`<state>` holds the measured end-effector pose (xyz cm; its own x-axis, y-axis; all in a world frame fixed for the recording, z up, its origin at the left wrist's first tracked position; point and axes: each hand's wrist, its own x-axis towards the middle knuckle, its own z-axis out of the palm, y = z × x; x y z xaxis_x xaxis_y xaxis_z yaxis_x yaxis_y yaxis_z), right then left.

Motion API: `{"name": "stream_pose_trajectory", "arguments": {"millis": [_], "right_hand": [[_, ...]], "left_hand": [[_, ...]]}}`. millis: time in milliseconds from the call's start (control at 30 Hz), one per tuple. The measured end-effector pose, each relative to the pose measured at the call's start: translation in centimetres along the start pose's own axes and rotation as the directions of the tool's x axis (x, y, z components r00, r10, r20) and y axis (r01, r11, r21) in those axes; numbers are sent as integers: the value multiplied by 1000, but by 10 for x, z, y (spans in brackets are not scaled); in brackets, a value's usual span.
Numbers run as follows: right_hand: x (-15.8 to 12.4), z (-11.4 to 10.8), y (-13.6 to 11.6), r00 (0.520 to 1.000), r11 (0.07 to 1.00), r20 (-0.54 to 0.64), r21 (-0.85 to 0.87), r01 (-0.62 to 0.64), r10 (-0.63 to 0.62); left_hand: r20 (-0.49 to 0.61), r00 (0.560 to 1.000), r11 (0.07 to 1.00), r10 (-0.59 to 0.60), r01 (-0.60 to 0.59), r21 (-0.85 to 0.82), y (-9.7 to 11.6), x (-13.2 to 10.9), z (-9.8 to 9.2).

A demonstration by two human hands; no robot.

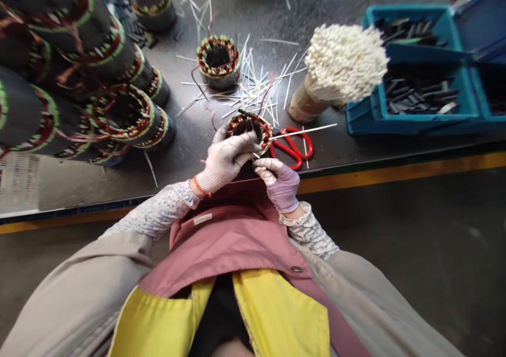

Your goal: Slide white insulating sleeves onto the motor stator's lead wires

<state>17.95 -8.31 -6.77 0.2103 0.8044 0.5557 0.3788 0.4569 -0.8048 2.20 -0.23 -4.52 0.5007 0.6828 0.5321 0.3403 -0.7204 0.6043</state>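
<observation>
A small motor stator with red windings and a green-edged rim sits at the table's front edge. My left hand, in a white glove, curls over its near left side, with fingers closed on it. My right hand, in a purple-palmed glove, pinches at the near rim. A small pale tip and something dark show at those fingertips, too small to name. A white cord sticks out to the right from the stator. Red-handled scissors lie right beside it, partly under the cord.
Another stator stands behind, near scattered white cords. A wrapped bundle of white cords stands to the right. Blue bins hold black pieces. Stacked stators crowd the left. The table's yellow front edge runs before me.
</observation>
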Motion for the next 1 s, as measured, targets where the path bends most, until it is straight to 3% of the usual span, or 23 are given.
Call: {"name": "stream_pose_trajectory", "arguments": {"millis": [67,200,433,600,800,867,1000], "right_hand": [[1,-5,-12,999,999,-18,-8,-31,31],[8,-11,-30,995,995,69,-72,-69,75],[26,-3,-12,964,957,151,-222,-184,220],[28,-3,-5,975,915,174,-398,-62,141],[29,-4,-9,929,936,190,-220,-275,318],[29,-4,-10,943,944,167,-215,-249,286],[29,-4,-12,990,946,111,-321,-52,92]], "left_hand": [[-55,997,997,54,-51,57,-1,-2,5],[-69,988,988,138,-133,76,-6,-4,7],[-124,944,952,305,-301,53,-9,-1,7],[-56,957,958,286,-284,32,-11,0,4],[55,983,976,174,-180,119,-11,3,-3],[82,985,976,153,-163,141,-8,4,-6],[119,989,984,92,-108,142,-4,7,-8]]}}
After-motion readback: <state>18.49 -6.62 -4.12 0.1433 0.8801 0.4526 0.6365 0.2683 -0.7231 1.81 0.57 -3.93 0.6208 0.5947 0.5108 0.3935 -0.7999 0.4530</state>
